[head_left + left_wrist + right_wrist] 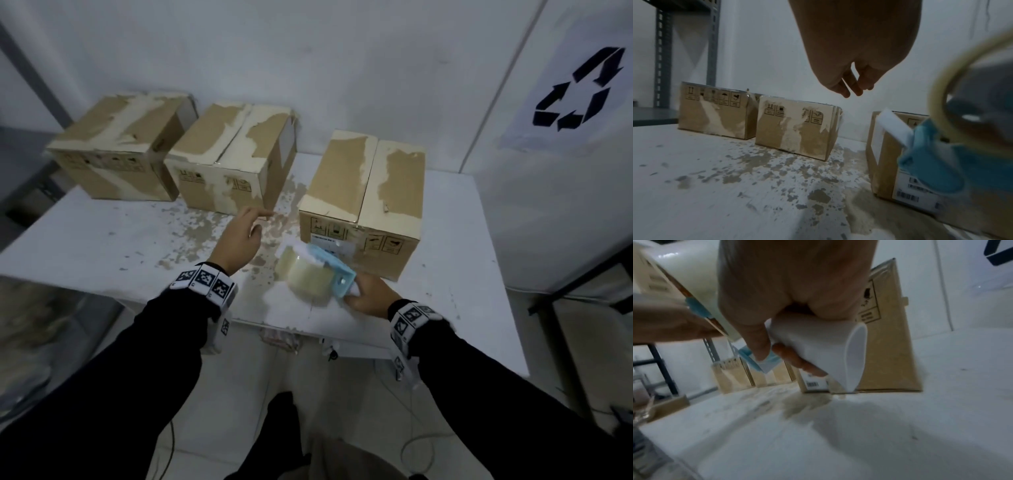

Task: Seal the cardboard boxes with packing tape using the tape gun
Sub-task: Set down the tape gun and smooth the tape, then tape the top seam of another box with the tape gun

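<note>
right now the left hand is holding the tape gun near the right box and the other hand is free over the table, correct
Not quite: the hands are swapped. The right hand grips the tape gun by its white handle near the right box, as the head and right wrist views show. The left hand is the free one, open over the table, holding nothing.

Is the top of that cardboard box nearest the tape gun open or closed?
Closed. The two top flaps of the brown cardboard box on the right lie flat and meet along a centre seam. Whether tape already covers that seam, I cannot tell.
</note>
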